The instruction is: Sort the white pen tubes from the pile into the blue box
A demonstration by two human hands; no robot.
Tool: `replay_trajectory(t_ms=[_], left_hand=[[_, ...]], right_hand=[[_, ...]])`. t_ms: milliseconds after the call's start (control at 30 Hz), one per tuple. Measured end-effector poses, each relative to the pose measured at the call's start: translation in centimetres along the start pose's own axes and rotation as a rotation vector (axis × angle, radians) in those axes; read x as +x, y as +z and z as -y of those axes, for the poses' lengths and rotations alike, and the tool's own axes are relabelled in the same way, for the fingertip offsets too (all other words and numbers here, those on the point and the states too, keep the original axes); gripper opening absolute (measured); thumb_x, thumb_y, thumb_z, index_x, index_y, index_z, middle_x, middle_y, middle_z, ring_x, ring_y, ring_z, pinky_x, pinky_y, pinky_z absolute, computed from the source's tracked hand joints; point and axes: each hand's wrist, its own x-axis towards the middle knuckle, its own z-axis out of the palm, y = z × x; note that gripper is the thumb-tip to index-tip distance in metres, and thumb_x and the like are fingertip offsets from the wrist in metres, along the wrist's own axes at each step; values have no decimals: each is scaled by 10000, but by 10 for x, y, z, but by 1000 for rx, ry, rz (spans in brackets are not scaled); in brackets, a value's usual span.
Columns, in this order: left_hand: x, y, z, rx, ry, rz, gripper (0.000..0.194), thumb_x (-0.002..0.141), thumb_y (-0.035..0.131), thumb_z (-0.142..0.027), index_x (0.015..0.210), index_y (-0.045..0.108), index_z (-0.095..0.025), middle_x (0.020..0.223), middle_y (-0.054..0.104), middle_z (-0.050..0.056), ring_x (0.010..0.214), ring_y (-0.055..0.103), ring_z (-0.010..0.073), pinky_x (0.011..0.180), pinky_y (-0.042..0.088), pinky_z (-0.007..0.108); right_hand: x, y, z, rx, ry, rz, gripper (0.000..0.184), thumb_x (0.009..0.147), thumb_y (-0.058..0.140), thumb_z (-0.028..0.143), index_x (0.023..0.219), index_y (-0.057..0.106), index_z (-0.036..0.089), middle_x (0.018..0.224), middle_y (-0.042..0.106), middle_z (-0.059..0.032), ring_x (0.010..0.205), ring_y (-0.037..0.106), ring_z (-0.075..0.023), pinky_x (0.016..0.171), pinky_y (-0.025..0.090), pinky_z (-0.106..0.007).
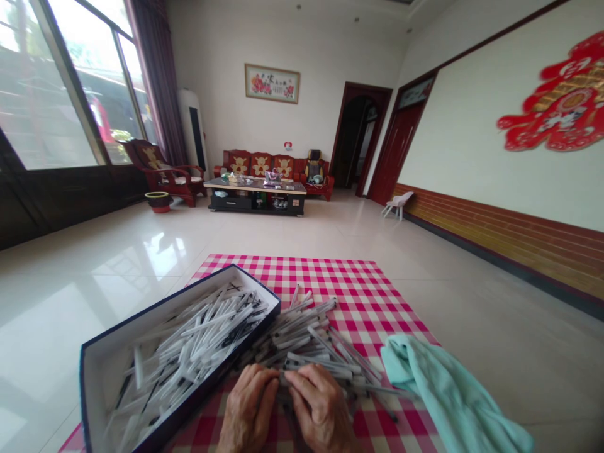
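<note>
Your left hand (248,409) and right hand (321,406) close together on thin white pens (302,336), light, stiff and slippery, lying on the checked cloth (349,289) beside the box (155,307), so hold them at the middle.

Home living room, this is. Glossy tile floor (94,264), carved red wooden sofa (257,162) with bear-pattern cushions, low coffee table (250,186) in front of it, matching armchair (165,173) by the big curtained window (80,82), tower air conditioner (192,129), framed floral picture (272,83), and a big red paper wall decoration (552,94) beside me.
</note>
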Motion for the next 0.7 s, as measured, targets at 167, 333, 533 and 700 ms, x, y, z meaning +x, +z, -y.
replay_trajectory(t_ms=[167,333,533,700], left_hand=[[-1,7,6,146,-21,-52,271,916,433,-214,662,529,-202,627,538,7,600,541,146,586,439,244],[0,3,4,121,-51,-57,208,913,443,-224,765,588,-208,684,582,15,648,577,151,618,465,236],[2,-2,-2,19,10,-18,133,908,444,-207,890,576,-201,798,606,32,731,598,150,662,481,235],[-1,5,6,175,-15,-111,258,913,429,-222,669,511,-209,622,519,-1,591,527,148,577,429,254]], right_hand=[[1,0,3,-16,-41,-21,242,882,471,137,1052,620,225,800,614,-50,747,563,-196,663,460,-313],[1,2,1,-11,-50,-44,243,875,486,126,1056,613,226,809,614,-45,755,569,-193,669,460,-309],[-2,4,-1,-13,-25,-44,238,875,491,124,1050,612,231,825,614,-44,775,570,-195,685,460,-314],[0,3,1,-26,-52,-66,231,874,495,132,1038,625,230,796,612,-48,743,567,-195,663,467,-311]])
